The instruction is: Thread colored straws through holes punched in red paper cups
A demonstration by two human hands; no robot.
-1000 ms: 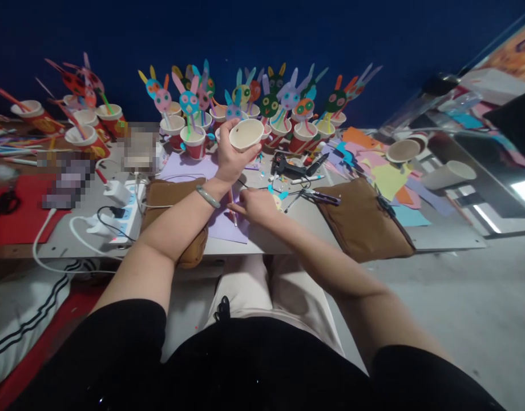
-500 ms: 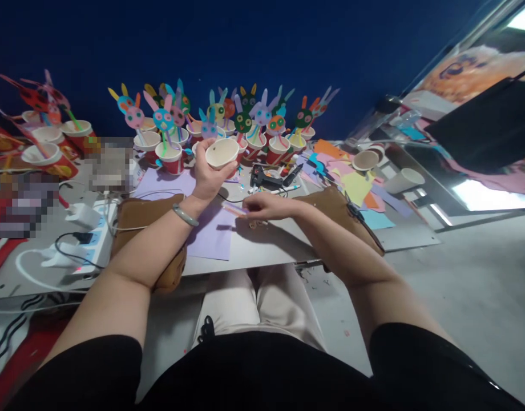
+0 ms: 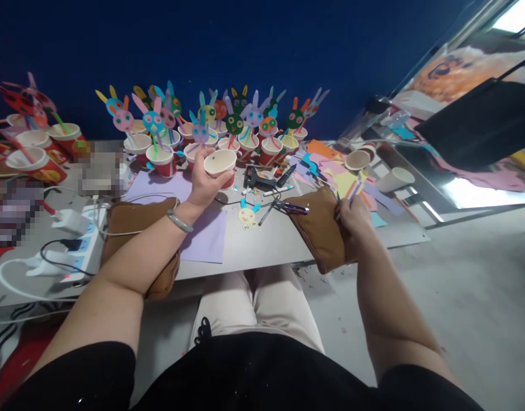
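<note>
My left hand (image 3: 205,181) grips a paper cup (image 3: 219,162), tilted so its white inside faces me; a small dark hole shows near its rim. Over at the right, my right hand (image 3: 355,218) is closed at the edge of a brown padded cloth piece (image 3: 318,228). A thin lilac strip (image 3: 355,191) sticks up from its fingers, and a dark slim item beside them is partly hidden. Between the hands lies a pale yellow paper face (image 3: 246,215) with blue ears and small round pieces below it. A purple-and-black tool (image 3: 291,206) rests near the brown cloth.
Red paper cups (image 3: 161,161) with paper rabbits on straws line the back. A black glue gun (image 3: 260,177) lies mid-table. Coloured paper scraps (image 3: 326,165) and loose cups lie right. Lilac sheets (image 3: 205,237), a second brown pad (image 3: 136,217) and a power strip (image 3: 89,237) are left.
My right hand has swung from mid-table to the right-hand brown cloth, uncovering the paper face. The lilac strip is no longer mid-table. My left hand still holds the cup.
</note>
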